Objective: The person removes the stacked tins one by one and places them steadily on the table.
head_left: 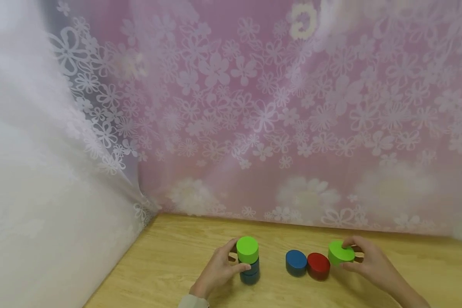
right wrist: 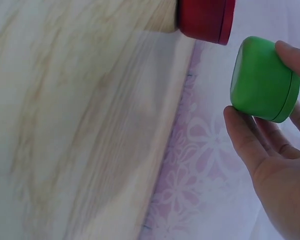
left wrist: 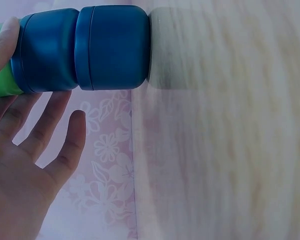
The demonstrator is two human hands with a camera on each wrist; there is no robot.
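Note:
A stack of small round tins stands on the table, a green tin (head_left: 248, 249) on top of two blue tins (left wrist: 112, 47). My left hand (head_left: 221, 267) grips the stack near its top, the thumb where the green tin meets the upper blue one, the fingers along the other side. Over to the right, my right hand (head_left: 365, 259) pinches a second green tin (right wrist: 264, 80) between thumb and fingers, tilted and held off the table. Beside it on the table sit a red tin (head_left: 318, 266) and another blue tin (head_left: 296, 262), close together between the two hands.
The light wood-grain table (head_left: 169, 256) runs back to a pinkish curtain (head_left: 231, 184) printed with white flowers. A pale sheet (head_left: 54, 205) hangs along the left side of the table.

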